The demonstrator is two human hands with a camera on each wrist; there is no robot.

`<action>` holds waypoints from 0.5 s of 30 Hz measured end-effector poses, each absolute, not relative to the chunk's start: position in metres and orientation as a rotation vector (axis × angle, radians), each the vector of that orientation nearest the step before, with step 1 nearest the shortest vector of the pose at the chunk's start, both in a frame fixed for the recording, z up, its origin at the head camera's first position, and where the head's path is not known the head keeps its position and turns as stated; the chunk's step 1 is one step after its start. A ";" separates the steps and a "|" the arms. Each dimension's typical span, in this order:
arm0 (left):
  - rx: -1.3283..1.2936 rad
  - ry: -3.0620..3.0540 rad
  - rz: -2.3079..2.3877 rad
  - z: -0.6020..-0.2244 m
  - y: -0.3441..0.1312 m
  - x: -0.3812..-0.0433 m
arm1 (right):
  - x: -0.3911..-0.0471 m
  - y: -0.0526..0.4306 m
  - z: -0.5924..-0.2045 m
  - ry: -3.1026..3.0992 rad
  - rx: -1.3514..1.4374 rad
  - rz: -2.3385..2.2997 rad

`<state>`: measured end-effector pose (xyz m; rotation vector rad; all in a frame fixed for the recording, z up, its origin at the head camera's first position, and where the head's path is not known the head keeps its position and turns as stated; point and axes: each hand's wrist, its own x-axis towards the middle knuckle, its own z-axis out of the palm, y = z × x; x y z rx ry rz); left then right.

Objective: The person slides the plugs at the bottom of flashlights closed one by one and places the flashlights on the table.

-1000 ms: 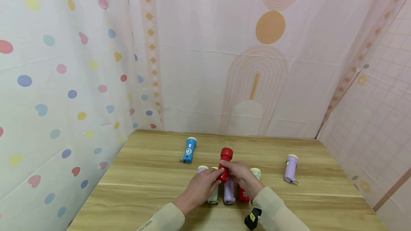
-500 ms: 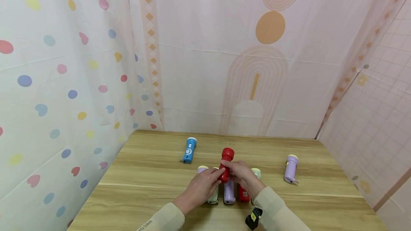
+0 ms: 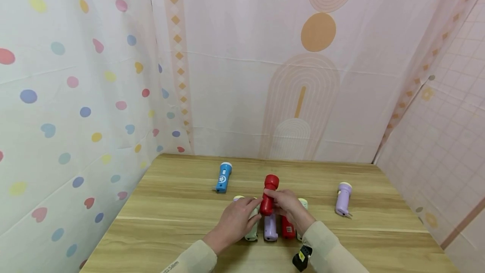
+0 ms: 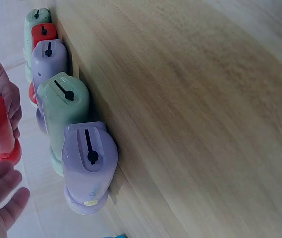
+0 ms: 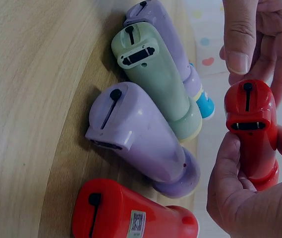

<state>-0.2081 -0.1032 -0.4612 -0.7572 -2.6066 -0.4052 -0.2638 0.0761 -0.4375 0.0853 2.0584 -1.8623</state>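
My right hand point(image 3: 289, 205) grips a red flashlight point(image 3: 270, 193) around its body, thumb on one side and fingers on the other. The flashlight is raised above the table, its wide head away from me and its slotted tail towards me in the right wrist view. My left hand point(image 3: 236, 218) is close to the tail, fingers extended and not wrapped round it; whether the thumb touches is unclear. Below lies a row of flashlights: a purple one point(image 4: 91, 163), a green one point(image 4: 66, 114), another purple one point(image 5: 141, 134), a second red one point(image 5: 131, 213) and another green one point(image 4: 35, 20).
A blue flashlight point(image 3: 224, 177) lies at the back left of the wooden table point(image 3: 159, 222). Further right lies a separate purple flashlight point(image 3: 343, 199), a small piece sticking out at its tail. Patterned curtains point(image 3: 235, 75) hang behind the table and along both sides.
The red flashlight has shifted slightly right with my right hand and stands a little straighter. My left fingers, earlier touching its lower body, now lie by its tail. The other flashlights stay put.
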 end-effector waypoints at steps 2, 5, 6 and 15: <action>-0.730 -2.610 -0.397 -0.462 -0.104 -0.208 | -0.264 0.077 -0.438 2.052 0.090 -1.874; -0.704 -2.606 -0.378 -0.464 -0.105 -0.208 | -0.264 0.078 -0.439 2.050 0.097 -1.891; -0.701 -2.603 -0.368 -0.464 -0.105 -0.208 | -0.264 0.079 -0.439 2.048 0.101 -1.897; -0.704 -2.635 -0.261 -0.469 -0.109 -0.208 | -0.267 0.083 -0.440 2.037 0.118 -1.927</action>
